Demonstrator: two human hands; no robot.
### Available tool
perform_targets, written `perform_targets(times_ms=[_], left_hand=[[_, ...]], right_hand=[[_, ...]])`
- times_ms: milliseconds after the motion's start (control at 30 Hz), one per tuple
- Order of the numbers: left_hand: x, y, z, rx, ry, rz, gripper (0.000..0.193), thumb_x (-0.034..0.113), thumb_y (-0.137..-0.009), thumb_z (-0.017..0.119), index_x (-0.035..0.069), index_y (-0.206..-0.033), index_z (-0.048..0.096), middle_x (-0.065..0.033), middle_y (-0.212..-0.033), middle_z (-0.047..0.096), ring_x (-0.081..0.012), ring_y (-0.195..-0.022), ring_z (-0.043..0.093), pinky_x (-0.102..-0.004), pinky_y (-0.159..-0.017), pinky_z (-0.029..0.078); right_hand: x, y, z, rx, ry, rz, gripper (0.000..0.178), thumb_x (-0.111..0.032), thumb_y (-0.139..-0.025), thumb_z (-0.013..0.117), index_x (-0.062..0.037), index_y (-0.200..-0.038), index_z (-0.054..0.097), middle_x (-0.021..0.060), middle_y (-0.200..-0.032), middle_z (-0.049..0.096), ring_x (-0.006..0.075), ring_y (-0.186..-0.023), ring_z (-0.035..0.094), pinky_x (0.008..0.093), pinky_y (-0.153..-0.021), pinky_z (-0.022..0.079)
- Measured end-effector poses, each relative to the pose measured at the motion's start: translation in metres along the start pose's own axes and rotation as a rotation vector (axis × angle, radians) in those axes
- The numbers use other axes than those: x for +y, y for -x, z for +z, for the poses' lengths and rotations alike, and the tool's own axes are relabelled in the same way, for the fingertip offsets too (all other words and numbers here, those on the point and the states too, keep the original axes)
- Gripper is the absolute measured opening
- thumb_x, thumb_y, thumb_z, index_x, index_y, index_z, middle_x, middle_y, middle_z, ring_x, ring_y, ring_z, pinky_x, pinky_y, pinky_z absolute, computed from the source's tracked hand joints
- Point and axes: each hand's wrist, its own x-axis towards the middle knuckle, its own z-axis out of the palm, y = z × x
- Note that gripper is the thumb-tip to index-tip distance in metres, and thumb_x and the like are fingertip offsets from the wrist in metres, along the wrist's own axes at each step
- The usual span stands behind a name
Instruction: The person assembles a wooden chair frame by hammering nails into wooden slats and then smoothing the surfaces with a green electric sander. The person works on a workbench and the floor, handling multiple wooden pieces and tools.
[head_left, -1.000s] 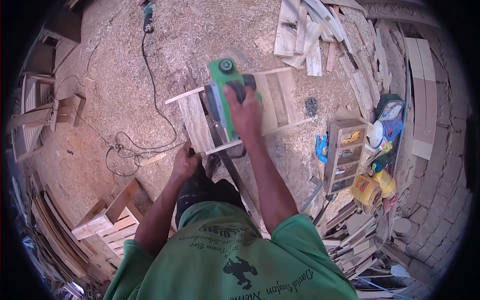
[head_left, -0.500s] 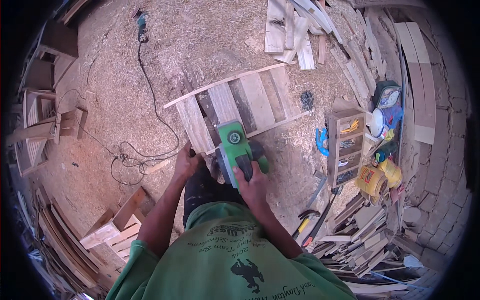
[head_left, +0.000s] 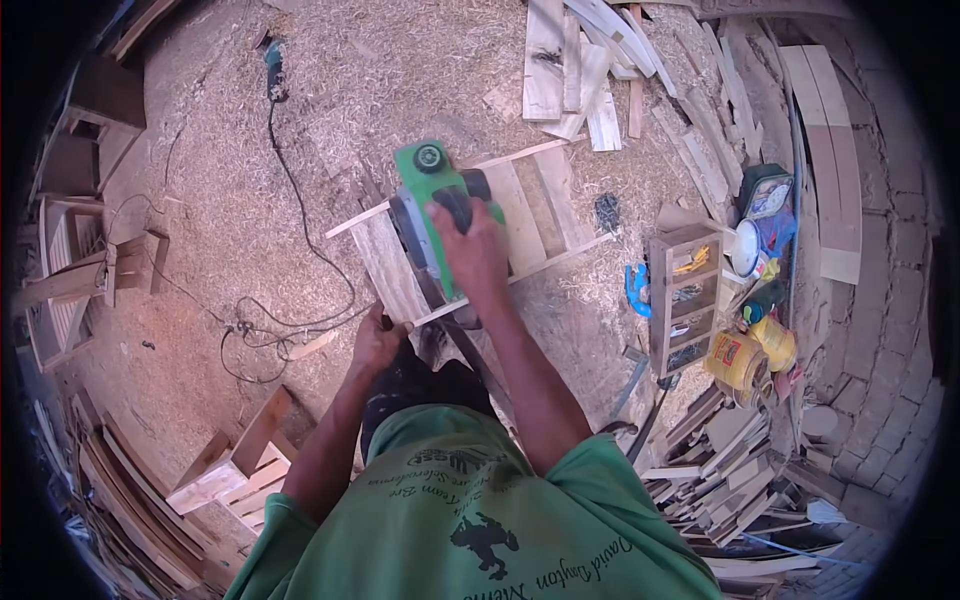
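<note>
A slatted wooden frame (head_left: 385,265), two long rails joined by several flat boards, lies on the ground in front of me. My right hand (head_left: 474,248) is wrapped around the black handle of a green electric hand planer (head_left: 428,182). The planer sits across the frame's slats, its knob end near the far rail, and hides part of the boards. My left hand (head_left: 378,342) is closed at the near left corner of the frame, holding it; some of its fingertips are hidden.
Shavings cover the ground. A corded tool (head_left: 275,72) lies at far left, its black cable (head_left: 300,205) looping toward me. On the right stand a compartmented wooden box (head_left: 660,300) and yellow containers (head_left: 735,358). Scrap boards (head_left: 545,75) lie at the back, more wood (head_left: 730,460) at lower right.
My right hand has pushed the planer away from me and slightly left, from the near rail to the far rail. My left hand stays at the frame's corner.
</note>
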Motion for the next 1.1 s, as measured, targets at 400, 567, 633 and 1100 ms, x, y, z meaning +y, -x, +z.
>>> perform_targets(times_ms=[400, 567, 633, 1100], left_hand=[[0.001, -0.012, -0.001, 0.336, 0.261, -0.124, 0.055, 0.027, -0.089, 0.091, -0.001, -0.129, 0.066, -0.0153, -0.114, 0.077, -0.0241, -0.096, 0.074, -0.0391, -0.087, 0.060], [-0.055, 0.022, -0.069, 0.428, 0.308, -0.091, 0.052, 0.029, -0.088, 0.091, 0.000, -0.125, 0.069, -0.0121, -0.110, 0.078, -0.0210, -0.093, 0.073, -0.0374, -0.083, 0.060], [-0.052, 0.023, -0.084, 0.408, 0.289, -0.117, 0.048, 0.026, -0.089, 0.090, 0.001, -0.124, 0.069, -0.0116, -0.110, 0.079, -0.0203, -0.092, 0.074, -0.0369, -0.084, 0.059], [-0.042, 0.027, -0.080, 0.429, 0.216, -0.138, 0.047, 0.028, -0.091, 0.090, 0.000, -0.122, 0.068, -0.0125, -0.107, 0.078, -0.0207, -0.089, 0.073, -0.0374, -0.082, 0.059]], right_hand=[[0.062, 0.165, -0.164, 0.071, -0.211, 0.421, 0.050, -0.047, -0.102, 0.075, 0.0008, -0.114, 0.070, 0.0057, -0.080, 0.067, 0.0182, -0.073, 0.064, 0.0401, -0.068, 0.053], [0.103, 0.219, -0.161, 0.058, -0.133, 0.448, 0.053, -0.051, -0.100, 0.076, -0.0003, -0.113, 0.070, 0.0098, -0.078, 0.068, 0.0236, -0.071, 0.067, 0.0440, -0.068, 0.054], [0.116, 0.232, -0.149, 0.026, -0.132, 0.447, 0.053, -0.052, -0.099, 0.077, -0.0009, -0.113, 0.069, 0.0120, -0.079, 0.070, 0.0262, -0.072, 0.069, 0.0450, -0.069, 0.054], [0.115, 0.193, -0.062, -0.150, 0.041, 0.161, 0.048, -0.050, -0.100, 0.077, -0.0045, -0.107, 0.064, 0.0181, -0.085, 0.071, 0.0384, -0.079, 0.072, 0.0492, -0.071, 0.055]])
